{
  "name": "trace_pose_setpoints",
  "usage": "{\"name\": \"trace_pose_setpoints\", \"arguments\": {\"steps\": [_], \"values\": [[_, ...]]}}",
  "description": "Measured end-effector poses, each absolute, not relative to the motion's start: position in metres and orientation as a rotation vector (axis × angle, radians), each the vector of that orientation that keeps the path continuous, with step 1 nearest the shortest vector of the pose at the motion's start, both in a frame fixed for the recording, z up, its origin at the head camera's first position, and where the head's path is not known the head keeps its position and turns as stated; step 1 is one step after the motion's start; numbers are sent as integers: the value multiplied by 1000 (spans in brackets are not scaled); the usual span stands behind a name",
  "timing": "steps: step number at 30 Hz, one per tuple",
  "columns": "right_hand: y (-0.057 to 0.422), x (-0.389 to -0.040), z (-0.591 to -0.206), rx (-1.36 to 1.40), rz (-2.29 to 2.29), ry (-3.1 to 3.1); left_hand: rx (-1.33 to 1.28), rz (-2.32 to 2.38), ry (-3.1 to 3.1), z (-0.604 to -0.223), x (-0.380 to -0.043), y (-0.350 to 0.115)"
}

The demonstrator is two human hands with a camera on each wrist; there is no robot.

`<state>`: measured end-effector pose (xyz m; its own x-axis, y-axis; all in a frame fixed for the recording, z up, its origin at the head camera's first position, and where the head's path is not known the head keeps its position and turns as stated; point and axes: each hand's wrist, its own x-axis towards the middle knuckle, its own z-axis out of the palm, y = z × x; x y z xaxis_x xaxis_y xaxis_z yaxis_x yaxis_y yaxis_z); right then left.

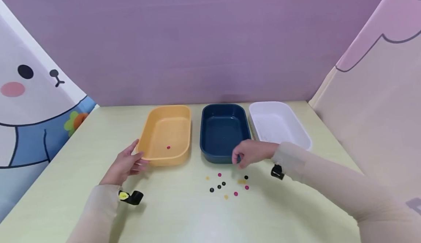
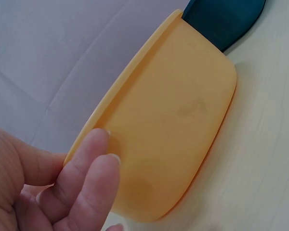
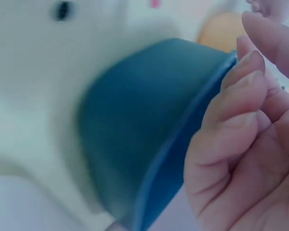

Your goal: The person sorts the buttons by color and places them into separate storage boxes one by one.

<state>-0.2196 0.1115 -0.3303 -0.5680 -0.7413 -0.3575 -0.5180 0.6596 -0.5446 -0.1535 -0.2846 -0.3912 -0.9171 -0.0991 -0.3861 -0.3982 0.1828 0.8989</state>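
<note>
At the near left corner of the yellow tray [image 1: 171,160], my left hand [image 1: 124,164] pinches the rim. The left wrist view shows the thumb at the rim and fingers along the outer wall [image 2: 168,106]. A small pink disc [image 1: 169,147] lies inside this tray. My right hand [image 1: 251,152] hovers by the near right corner of the dark blue tray [image 1: 213,158], fingers loosely bent. In the right wrist view its thumb stands apart from the fingers [image 3: 231,134], and I see nothing held. Small button-like discs in black [image 1: 212,190], pink [image 1: 235,194] and yellow [image 1: 226,197] lie on the table in front.
To the right of the dark blue tray stands a white tray [image 1: 279,126]. All three trays stand in a row on the pale table [image 1: 184,210]. A purple backdrop [image 1: 204,45] rises behind, with printed cloth [image 1: 39,126] on the left side.
</note>
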Motion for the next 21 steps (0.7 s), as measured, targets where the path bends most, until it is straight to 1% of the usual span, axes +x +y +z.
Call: {"name": "trace_pose_setpoints", "arguments": {"steps": [6, 12, 21], "values": [[142, -211, -339, -980, -556, 2327, -446, 1787, 2231, -392, -154, -287], [152, -206, -348, -999, -651, 2311, -412, 1791, 2241, -391, -151, -291], [156, -197, -379, -933, -744, 2256, -426, 1808, 2214, -394, -154, -288]]}}
